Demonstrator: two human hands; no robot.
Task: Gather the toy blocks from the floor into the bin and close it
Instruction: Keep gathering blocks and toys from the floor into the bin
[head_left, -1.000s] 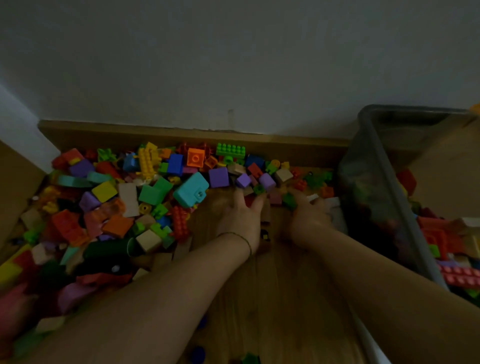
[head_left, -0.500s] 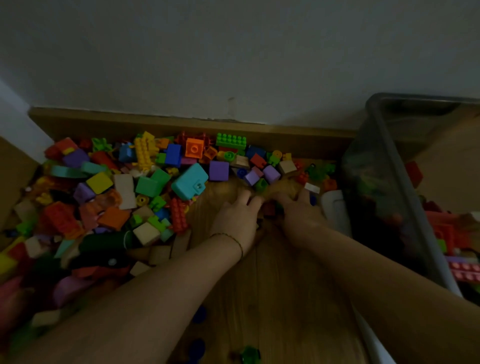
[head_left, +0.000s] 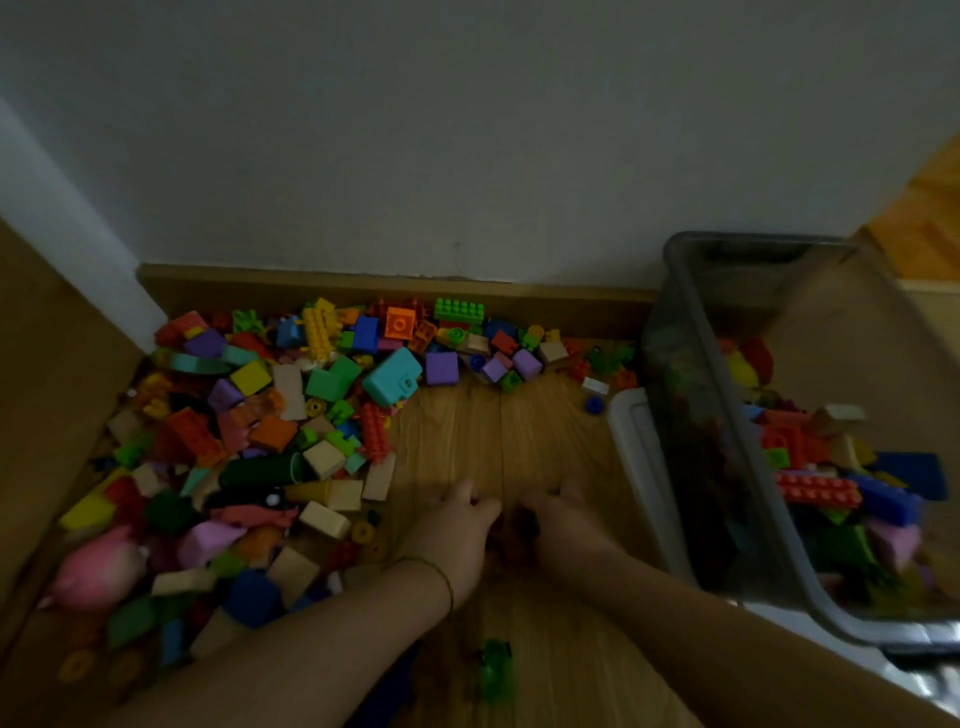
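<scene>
Nearest you, one blurred green block (head_left: 496, 662) lies alone on the wooden floor (head_left: 467, 431) between your two forearms. Beyond it your two hands meet on the bare boards. Your left hand (head_left: 457, 525), with one thin bracelet (head_left: 439, 569) at the wrist, and your right hand (head_left: 566, 519) are cupped toward each other, fingers curved round a small dark reddish clump (head_left: 517, 525) of blocks. The light is too dim to count the pieces in it.

To your left the loose pile (head_left: 249, 441) spreads from beside your forearm to the skirting board (head_left: 363, 291), with far too many pieces to count. One pink toy (head_left: 98, 566) sits at its near edge.

To your right stands the one grey translucent bin (head_left: 753, 240), open on top and already holding a heap of blocks. One white lid (head_left: 631, 431) lies flat on the floor against the bin's left wall.

Farther on, at the edge of the bare boards, you have one large teal block (head_left: 392, 376), three purple cubes (head_left: 441, 368) and one small blue round piece (head_left: 594, 404). One green studded brick (head_left: 460, 310) rests against the skirting board, under the pale wall (head_left: 467, 130)
</scene>
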